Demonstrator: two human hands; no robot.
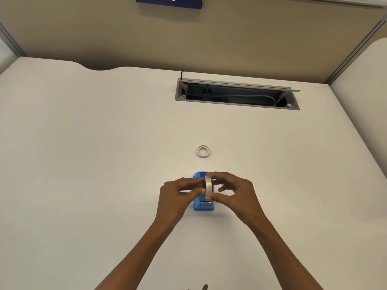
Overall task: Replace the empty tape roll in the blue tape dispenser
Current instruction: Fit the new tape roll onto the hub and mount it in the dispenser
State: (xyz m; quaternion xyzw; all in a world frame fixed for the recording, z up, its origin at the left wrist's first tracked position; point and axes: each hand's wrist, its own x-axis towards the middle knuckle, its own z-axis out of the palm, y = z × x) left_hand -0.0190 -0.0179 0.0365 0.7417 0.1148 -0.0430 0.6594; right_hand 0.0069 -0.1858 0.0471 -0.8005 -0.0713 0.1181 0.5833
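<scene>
A roll (208,187) is held on edge directly above the dispenser (203,204), between the 2 hands. The left hand (178,195) pinches a small dark part at the roll's left face (probably the hub; too small to confirm). The right hand (234,193) grips the roll at its right side, thumb low and fingers (217,178) curled over the top. Both hands are closed on the roll; neither is spread.

Key relation: the roll's axis runs left-right, across the dispenser's long axis, which runs toward and away from the person. The cutter end (206,203) lies nearest the person, and the cradle sits just below the roll, mostly hidden by the hands. Both hands are equally near. Judged: the roll is to be lowered straight down, axis kept level, so the hub ends seat in the side slots.

A ring (203,151) lies flat on the desk (104,143) beyond the dispenser, well apart; judged to be the spent core.

Materials: roll translucent, glossy, narrow band; dispenser blue moulded plastic, wedge-shaped, with a metal strip at the cutter; ring pale, thin-walled; desk matt off-white. An open cable tray (236,95) is set into the desk farther back.
</scene>
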